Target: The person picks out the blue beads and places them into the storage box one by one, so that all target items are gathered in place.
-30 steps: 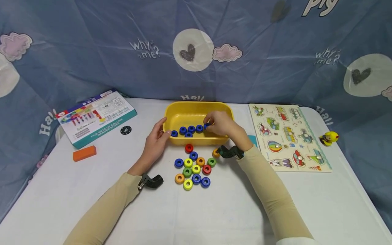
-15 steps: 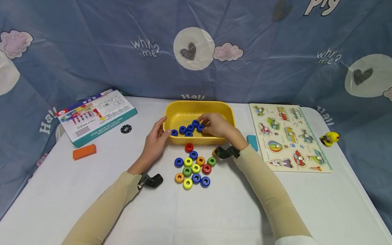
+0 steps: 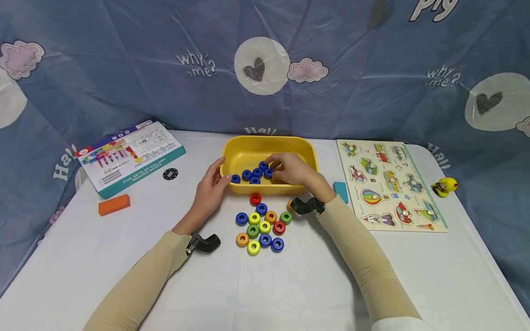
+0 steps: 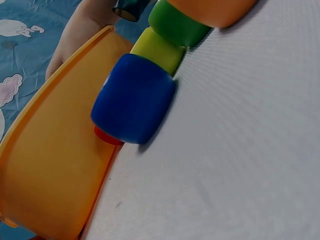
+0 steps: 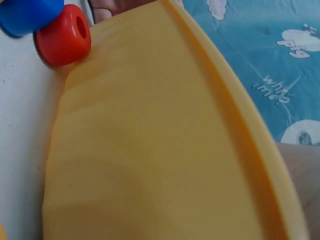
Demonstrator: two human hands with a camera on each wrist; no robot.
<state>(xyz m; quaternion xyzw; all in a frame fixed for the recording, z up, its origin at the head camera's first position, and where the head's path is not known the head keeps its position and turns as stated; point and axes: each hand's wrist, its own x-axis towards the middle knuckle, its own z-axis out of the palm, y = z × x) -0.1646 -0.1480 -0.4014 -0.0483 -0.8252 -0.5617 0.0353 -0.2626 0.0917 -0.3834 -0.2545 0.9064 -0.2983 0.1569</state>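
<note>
A yellow tub [image 3: 248,146] stands at the back middle of the white table, and several blue rings [image 3: 247,174] lie along its near side. My right hand [image 3: 272,165] reaches into the tub, its fingertips curled on a blue ring [image 3: 268,174] beside the others. My left hand [image 3: 221,174] grips the tub's left end, thumb over the rim. A pile of coloured rings [image 3: 265,226] lies on the table just in front. The left wrist view shows a blue ring [image 4: 132,100] next to the tub wall [image 4: 50,165]. In the right wrist view there is the tub wall [image 5: 150,150] and a red ring [image 5: 64,42].
A toy box [image 3: 130,158], a black disc [image 3: 170,175] and an orange block [image 3: 113,205] lie at the left. On the right are a teal block [image 3: 341,191], a picture puzzle board [image 3: 389,184] and a yellow toy [image 3: 445,186]. Blue printed cloth hangs behind.
My right hand has moved left inside the tub with the blue ring, up to the row of blue rings. The left hand has stayed on the tub.
</note>
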